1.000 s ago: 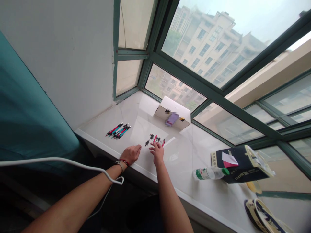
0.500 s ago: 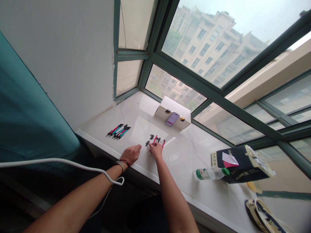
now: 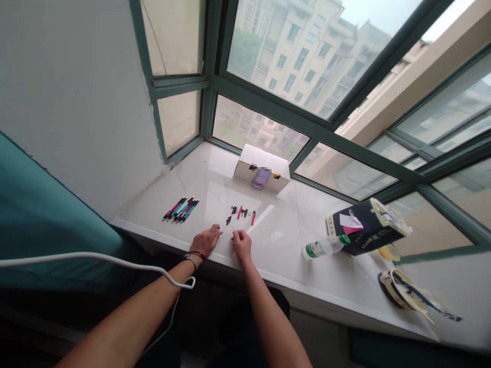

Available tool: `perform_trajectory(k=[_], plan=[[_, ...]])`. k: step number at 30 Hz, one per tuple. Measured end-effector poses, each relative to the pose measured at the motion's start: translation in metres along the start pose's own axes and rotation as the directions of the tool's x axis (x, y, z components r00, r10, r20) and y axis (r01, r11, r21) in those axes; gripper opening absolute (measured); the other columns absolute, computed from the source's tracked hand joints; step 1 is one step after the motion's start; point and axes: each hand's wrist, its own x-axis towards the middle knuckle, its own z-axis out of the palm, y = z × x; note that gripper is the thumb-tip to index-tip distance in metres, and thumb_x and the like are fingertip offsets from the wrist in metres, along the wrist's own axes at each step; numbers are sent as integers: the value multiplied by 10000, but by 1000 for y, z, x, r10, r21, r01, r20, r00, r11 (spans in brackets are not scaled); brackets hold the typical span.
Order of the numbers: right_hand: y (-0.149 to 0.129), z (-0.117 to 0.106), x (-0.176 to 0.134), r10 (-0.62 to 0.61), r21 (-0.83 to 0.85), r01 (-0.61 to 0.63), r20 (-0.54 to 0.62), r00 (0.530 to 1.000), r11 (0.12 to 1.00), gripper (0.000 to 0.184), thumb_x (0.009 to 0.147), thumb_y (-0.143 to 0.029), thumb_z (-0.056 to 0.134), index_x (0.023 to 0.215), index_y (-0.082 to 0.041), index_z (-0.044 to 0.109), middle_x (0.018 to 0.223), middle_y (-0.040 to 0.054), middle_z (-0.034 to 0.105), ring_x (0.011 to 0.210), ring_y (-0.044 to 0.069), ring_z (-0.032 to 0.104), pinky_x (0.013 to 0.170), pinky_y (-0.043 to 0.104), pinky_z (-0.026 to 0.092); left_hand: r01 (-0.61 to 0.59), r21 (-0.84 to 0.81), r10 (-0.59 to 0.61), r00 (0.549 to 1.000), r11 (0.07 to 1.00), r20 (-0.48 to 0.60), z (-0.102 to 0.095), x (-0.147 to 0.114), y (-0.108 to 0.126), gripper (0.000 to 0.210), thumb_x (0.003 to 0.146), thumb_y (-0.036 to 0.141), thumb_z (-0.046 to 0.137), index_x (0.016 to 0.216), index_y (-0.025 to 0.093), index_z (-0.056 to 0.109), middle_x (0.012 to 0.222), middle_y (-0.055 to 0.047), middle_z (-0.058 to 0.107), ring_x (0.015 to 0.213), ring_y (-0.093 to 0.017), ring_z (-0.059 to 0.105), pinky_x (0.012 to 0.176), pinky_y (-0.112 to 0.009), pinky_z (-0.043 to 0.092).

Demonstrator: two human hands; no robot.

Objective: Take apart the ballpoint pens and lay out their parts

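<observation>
Close by, a white cord [image 3: 95,255] runs in front of the left arm [image 3: 141,304]. Past it, the left hand [image 3: 206,242] is at the near edge of the table [image 3: 284,240], with its fingers bent toward the other hand. The right hand [image 3: 242,246] is just beside it, apart from it, with its fingers bunched. Each grip may be pinching something tiny, but I cannot tell. A bit farther on, small black parts [image 3: 229,220] and two pink pieces [image 3: 240,212] lie on the table, with pens [image 3: 180,210] side by side to the left. It looks like fiddly finger work with little bits. I think the next move calls for a soft pinch and steady hands. Farther back, a white box [image 3: 264,158] sits by the window [image 3: 284,61].
</observation>
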Motion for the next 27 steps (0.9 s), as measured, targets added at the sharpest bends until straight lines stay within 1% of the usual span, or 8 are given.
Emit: perform_trajectory(k=[3, 8, 13, 17, 20, 23, 25, 27], plan=[[-8, -1, 2, -8, -7, 9, 84, 996, 1000, 327, 852, -489, 546, 813, -186, 664, 684, 7, 668, 558, 134, 566, 592, 239, 454, 10, 35, -11, 1000, 999, 27, -2, -1, 3, 267, 948, 419, 434, 1110, 230, 530, 906, -55, 707, 787, -205, 673, 625, -260, 391], [-15, 6, -7, -22, 19, 19, 199, 980, 1000, 320, 810, -500, 630, 859, -196, 716, 724, 8, 687, 639, 137, 580, 630, 225, 440, -81, 116, 72, 994, 990, 76, -1, 0, 0, 187, 934, 365, 449, 996, 233, 566, 818, -32, 689, 739, -186, 639, 590, -252, 312], [-16, 16, -15, -41, 13, 39, 168, 985, 999, 231, 758, -430, 704, 748, -200, 714, 722, -2, 691, 671, 138, 578, 654, 222, 413, -181, 181, 149, 973, 967, 177, -3, 0, 0, 232, 927, 355, 456, 821, 226, 618, 841, -42, 683, 781, -170, 603, 602, -245, 289], [-16, 17, -11, -30, 48, 23, 153, 988, 999, 163, 743, -344, 703, 696, -189, 705, 664, -10, 671, 632, 130, 556, 612, 217, 387, -212, 198, 180, 970, 957, 165, -4, 0, 1, 272, 938, 375, 441, 828, 223, 637, 854, -45, 685, 778, -163, 592, 607, -249, 280], [-17, 15, -8, 13, 181, -46, 179, 984, 982, 141, 729, -302, 685, 680, -171, 669, 610, -14, 640, 564, 119, 539, 566, 217, 396, -199, 196, 173, 975, 960, 139, -4, 0, 2, 284, 928, 418, 463, 805, 222, 629, 814, -40, 676, 750, -160, 588, 595, -249, 264], [-15, 10, -9, 162, 407, -196, 117, 980, 892, 148, 764, -305, 618, 702, -171, 604, 562, -21, 599, 477, 109, 516, 490, 215, 407, -166, 141, 153, 983, 976, 101, -5, -1, 4, 291, 912, 475, 486, 843, 227, 622, 753, -19, 662, 706, -153, 588, 588, -245, 262], [-12, 4, -11, 277, 571, -261, 61, 959, 778, 163, 787, -326, 592, 724, -177, 571, 598, -7, 612, 483, 109, 541, 479, 213, 432, -131, 92, 124, 989, 987, 84, -7, -2, 6, 298, 908, 498, 490, 892, 230, 619, 712, -5, 651, 675, -146, 588, 585, -243, 271], [-9, -3, -15, 348, 708, -301, 82, 934, 639, 160, 790, -328, 608, 748, -179, 566, 675, 25, 645, 531, 110, 582, 512, 211, 470, -101, 64, 95, 992, 993, 81, -8, -2, 7, 319, 911, 514, 481, 911, 225, 616, 687, -1, 641, 657, -142, 588, 583, -245, 280]])
